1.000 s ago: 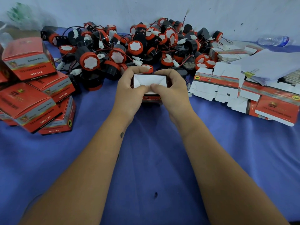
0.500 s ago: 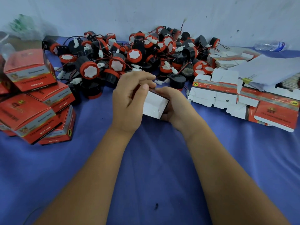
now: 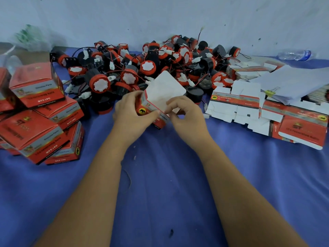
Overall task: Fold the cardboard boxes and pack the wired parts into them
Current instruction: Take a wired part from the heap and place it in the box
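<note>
A small red cardboard box (image 3: 161, 97) sits between my hands at the middle of the blue cloth, its white lid flap standing open and tilted away. My left hand (image 3: 132, 114) grips the box's left side over the elephant logo. My right hand (image 3: 185, 114) pinches its right lower edge with thumb and fingers. What is inside the box is hidden. Behind it lies a heap of black-and-red wired parts (image 3: 142, 68) with white connectors.
Folded red boxes (image 3: 39, 111) are stacked at the left. Flat unfolded box blanks (image 3: 258, 107) lie at the right, with clipped white papers (image 3: 293, 82) over them. A plastic bottle (image 3: 295, 54) rests by the wall at the far right.
The box has been turned in my hands: its white flap, earlier facing me and then tipped sideways, now stands up and open. My head has moved closer and lower.
</note>
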The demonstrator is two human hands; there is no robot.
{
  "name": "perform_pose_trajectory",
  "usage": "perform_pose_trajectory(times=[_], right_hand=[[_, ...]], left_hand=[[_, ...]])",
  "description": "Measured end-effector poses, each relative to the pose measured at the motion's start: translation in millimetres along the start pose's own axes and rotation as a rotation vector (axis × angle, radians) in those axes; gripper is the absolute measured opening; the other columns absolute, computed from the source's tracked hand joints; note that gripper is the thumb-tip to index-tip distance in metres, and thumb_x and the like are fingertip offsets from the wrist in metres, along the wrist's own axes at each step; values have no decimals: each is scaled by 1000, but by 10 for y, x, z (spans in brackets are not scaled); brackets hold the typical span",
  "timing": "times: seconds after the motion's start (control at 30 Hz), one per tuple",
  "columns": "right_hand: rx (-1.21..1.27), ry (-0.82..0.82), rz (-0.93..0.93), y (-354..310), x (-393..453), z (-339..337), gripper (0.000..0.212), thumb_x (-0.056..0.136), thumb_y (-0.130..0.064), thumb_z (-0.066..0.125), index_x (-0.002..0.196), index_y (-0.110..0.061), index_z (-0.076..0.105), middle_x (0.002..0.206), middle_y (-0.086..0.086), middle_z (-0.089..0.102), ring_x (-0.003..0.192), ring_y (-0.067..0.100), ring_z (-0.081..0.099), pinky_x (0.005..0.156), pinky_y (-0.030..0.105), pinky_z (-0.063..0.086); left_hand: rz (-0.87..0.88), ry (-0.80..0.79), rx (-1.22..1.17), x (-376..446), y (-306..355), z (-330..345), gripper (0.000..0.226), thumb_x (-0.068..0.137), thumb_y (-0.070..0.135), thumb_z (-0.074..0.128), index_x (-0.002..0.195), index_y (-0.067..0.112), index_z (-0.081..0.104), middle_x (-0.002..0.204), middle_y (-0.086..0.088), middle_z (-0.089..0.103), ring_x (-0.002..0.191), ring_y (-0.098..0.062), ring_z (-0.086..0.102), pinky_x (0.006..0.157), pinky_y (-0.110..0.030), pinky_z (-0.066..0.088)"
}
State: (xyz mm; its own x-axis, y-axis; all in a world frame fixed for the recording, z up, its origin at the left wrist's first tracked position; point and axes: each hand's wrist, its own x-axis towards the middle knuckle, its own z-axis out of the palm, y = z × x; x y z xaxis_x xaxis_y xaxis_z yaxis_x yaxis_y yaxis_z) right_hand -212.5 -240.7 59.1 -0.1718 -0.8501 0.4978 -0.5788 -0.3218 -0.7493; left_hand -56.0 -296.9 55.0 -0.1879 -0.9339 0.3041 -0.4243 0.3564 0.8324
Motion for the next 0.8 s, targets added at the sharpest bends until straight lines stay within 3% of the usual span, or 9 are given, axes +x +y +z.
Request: perform_pose_trajectory(times=[0.07,0.13,0.2,0.27,0.33,0.43,0.6,0.73,0.8], right_hand=[[40,76,20,11,-5,32,31,83,15,51,89,-8,69,110,-2,63,100,9,59,80,12,43],[183,188,126,9,10,25,40,85,15,45,100,-15,68,111,1,66,93,12,65,70,11,45],[252,292,248,45,31,-14,43,86,10,43,104,-22,65,107,3,66,87,16,66,62,12,43],[182,341,325,105,38,-84,41,87,5,44,102,-28,63,110,-3,64,88,12,63,70,18,44],[80,326,375,157,30,-131,37,88,-1,46,106,-30,60,114,-9,61,81,3,56,71,23,42],[-62,248,385,214,47,-108,36,91,-6,47,118,-26,58,122,-8,56,81,5,54,73,28,45],[-202,63,243,192,353,187,40,92,-6,53,130,-17,52,128,2,53,111,18,52,82,24,38],[-220,-72,353,231,689,447,59,89,-19,63,141,-14,37,132,11,52,122,33,46,97,48,44],[-358,-74,425,271,797,541,57,88,-37,64,135,-15,41,132,9,52,125,36,40,99,48,39]], left_hand=[[-43,-29,-74,12,-79,-46,62,72,36,84,123,32,50,122,11,57,109,3,55,88,-13,47],[-75,57,-120,21,-144,-62,57,74,26,85,116,30,47,108,22,54,93,17,52,69,0,40],[-153,199,-170,37,-184,-68,58,73,26,86,114,27,44,102,24,52,91,11,53,66,-5,40],[-207,299,-138,59,-188,-60,60,71,28,86,114,26,44,99,21,52,95,-3,57,69,-11,42],[-258,320,-26,72,-201,-34,63,71,38,84,119,25,46,103,12,50,107,-19,55,83,-28,51],[-305,317,86,68,-190,-4,69,70,46,80,125,23,45,109,3,44,119,-30,49,97,-46,49],[-317,321,82,89,-195,10,69,70,48,79,124,23,45,119,-5,51,119,-31,49,98,-50,48],[-316,325,104,102,-186,23,68,69,53,78,121,22,47,120,-6,58,117,-32,51,98,-52,46],[-323,326,120,114,-188,25,68,69,54,77,121,22,48,120,-7,60,117,-33,52,99,-51,45]])
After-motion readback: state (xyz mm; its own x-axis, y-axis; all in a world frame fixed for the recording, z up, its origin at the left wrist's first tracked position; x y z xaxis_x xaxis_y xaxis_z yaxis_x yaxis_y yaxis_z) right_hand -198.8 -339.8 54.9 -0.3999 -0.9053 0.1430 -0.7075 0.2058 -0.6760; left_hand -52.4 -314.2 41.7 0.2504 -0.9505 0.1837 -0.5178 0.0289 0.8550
